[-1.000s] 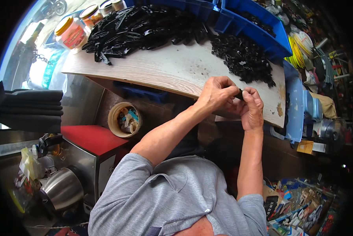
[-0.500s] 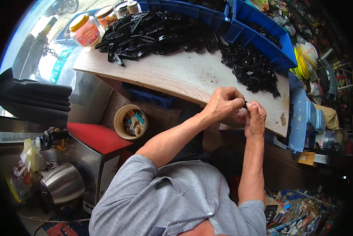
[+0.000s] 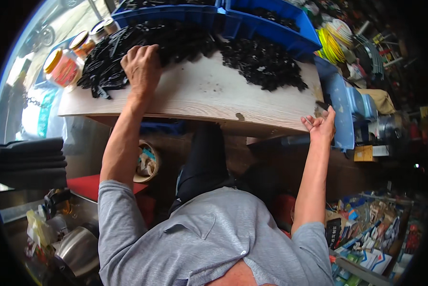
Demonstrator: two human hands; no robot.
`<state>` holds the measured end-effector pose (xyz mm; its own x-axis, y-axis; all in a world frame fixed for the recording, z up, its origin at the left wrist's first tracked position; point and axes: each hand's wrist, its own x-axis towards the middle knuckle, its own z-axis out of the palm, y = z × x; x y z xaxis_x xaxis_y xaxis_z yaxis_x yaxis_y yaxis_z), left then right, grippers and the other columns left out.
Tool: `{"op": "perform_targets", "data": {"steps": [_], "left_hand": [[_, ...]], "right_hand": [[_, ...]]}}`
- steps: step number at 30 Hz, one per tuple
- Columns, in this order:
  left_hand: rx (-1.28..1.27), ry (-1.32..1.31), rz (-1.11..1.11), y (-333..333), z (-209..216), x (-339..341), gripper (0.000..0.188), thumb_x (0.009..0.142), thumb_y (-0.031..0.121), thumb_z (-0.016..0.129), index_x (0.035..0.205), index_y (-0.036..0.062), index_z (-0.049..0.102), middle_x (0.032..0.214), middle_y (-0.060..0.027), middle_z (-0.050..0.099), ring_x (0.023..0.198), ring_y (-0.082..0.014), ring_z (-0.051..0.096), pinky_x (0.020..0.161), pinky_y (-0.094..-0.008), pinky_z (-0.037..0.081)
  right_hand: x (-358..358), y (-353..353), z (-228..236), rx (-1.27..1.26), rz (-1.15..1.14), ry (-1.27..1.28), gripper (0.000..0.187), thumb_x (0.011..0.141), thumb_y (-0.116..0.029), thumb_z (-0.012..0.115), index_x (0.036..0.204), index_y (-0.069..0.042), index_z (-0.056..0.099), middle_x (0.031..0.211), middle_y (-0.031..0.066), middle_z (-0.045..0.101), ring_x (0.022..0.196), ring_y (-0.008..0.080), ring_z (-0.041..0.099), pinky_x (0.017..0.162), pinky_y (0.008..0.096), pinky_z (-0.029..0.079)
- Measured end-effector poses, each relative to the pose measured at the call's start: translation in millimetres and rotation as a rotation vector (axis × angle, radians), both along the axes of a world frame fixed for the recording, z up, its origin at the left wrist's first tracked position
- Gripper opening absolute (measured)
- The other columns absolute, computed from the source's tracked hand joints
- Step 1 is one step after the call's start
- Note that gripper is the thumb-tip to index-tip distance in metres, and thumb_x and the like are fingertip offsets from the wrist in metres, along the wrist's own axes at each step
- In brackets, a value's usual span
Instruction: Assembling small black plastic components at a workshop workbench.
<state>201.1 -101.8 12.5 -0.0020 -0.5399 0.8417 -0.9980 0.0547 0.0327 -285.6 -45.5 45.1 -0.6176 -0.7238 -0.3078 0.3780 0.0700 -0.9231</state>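
A wide heap of long, narrow black plastic parts [image 3: 113, 47] covers the left of the pale wooden tabletop [image 3: 190, 95]. My left hand [image 3: 143, 69] lies over this heap, back upward, its fingers bent and apart; the fingertips are partly hidden. At the table's right end, my right hand [image 3: 322, 126] pinches a small dark plastic piece [image 3: 322, 105] between thumb and forefinger, the other fingers loosely extended. That hand is beside a light-blue plastic bin [image 3: 342, 117]. A second heap, of small black plastic parts [image 3: 264, 64], lies at the table's right rear.
Blue crates [image 3: 271, 24] with black parts line the table's back. Jars [image 3: 61, 66] stand at its left end. Below the front edge is a round waste bucket [image 3: 152, 162]. A red-topped metal cabinet [image 3: 85, 186] is at left, and assorted clutter [image 3: 366, 224] lies at lower right.
My hands were together at the table's front edge over a small dark piece. The left has gone to the long-part heap, and the right has moved right with a dark piece. The view has shifted.
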Motion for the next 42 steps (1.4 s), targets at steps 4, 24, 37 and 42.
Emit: {"op": "perform_targets", "data": {"steps": [4, 24, 37, 42], "left_hand": [[-0.032, 0.073, -0.203, 8, 4, -24, 0.018, 0.082, 0.007, 0.066, 0.099, 0.0134, 0.068, 0.093, -0.0022, 0.069, 0.101, -0.0233, 0.061, 0.09, -0.0402, 0.041], [0.43, 0.226, -0.506, 43, -10, -118, 0.028, 0.078, 0.007, 0.069, 0.106, 0.0082, 0.066, 0.099, -0.0083, 0.068, 0.097, -0.0292, 0.061, 0.088, -0.0393, 0.046], [0.249, 0.334, -0.499, 45, -4, -119, 0.025, 0.079, 0.015, 0.074, 0.102, 0.0087, 0.067, 0.096, -0.0081, 0.067, 0.093, -0.0292, 0.061, 0.083, -0.04, 0.047], [0.049, 0.453, -0.58, 59, 0, -128, 0.022, 0.08, 0.007, 0.075, 0.1, 0.0057, 0.068, 0.093, -0.0102, 0.067, 0.087, -0.0282, 0.063, 0.077, -0.0367, 0.05]], "right_hand": [[-17, -3, -2, 0.086, -0.013, 0.103, 0.047, 0.085, -0.032, 0.075, 0.112, 0.001, 0.054, 0.049, 0.0059, 0.04, 0.051, 0.0267, 0.056, 0.063, 0.0494, 0.06], [23, -77, -2, 0.302, 0.31, 0.607, 0.027, 0.083, -0.023, 0.077, 0.104, -0.007, 0.069, 0.081, 0.0078, 0.067, 0.044, 0.0142, 0.052, 0.038, 0.0287, 0.046], [16, -76, -7, 0.292, 0.363, 0.681, 0.021, 0.085, -0.021, 0.073, 0.096, -0.005, 0.065, 0.057, 0.0006, 0.051, 0.042, 0.0127, 0.053, 0.039, 0.0264, 0.047], [11, -61, -11, 0.162, 0.353, 0.513, 0.021, 0.086, -0.021, 0.072, 0.096, -0.006, 0.062, 0.055, 0.0015, 0.051, 0.047, 0.0147, 0.058, 0.045, 0.0294, 0.052]]}}
